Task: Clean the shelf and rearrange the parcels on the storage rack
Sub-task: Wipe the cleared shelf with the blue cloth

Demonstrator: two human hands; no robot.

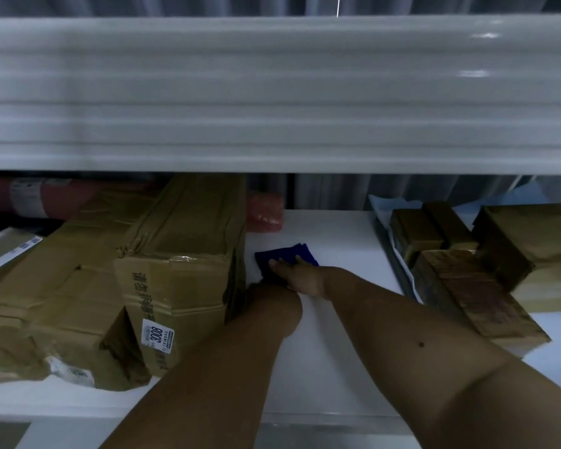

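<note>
Right hand [300,277] flat on the blue cloth [285,259], fingers [277,263] straight and pressing it onto the white shelf [334,306] in the bare lane between the parcel groups. Left hand [272,294] down against the shelf beside the long cardboard box [182,273]; its fingers hidden behind the wrist and the box corner, so impossible to say whether released, clenched or grasping, though probably braced on the box's side.

Risks from here. A wide stroke leftward drives cloth and knuckles into the long cardboard box, already dented and split at its taped end; a shove there could skew it into the flat box [52,286] leaning alongside. A stroke rightward meets the tray edge [392,257] that holds the small brown parcels [434,234]; catching that lip could drag the tray or tip the stack toward the front. Cloth pushed too deep could bunch against the pink packet [264,212] at the back.

Room for moving: open lane running front to back, widest toward the near edge of the shelf, narrowing at the rear. Overhead, the upper shelf beam [272,92] hangs low, limiting any lift of the arms. Front lip unguarded, so anything nudged forward has nothing to stop it.
</note>
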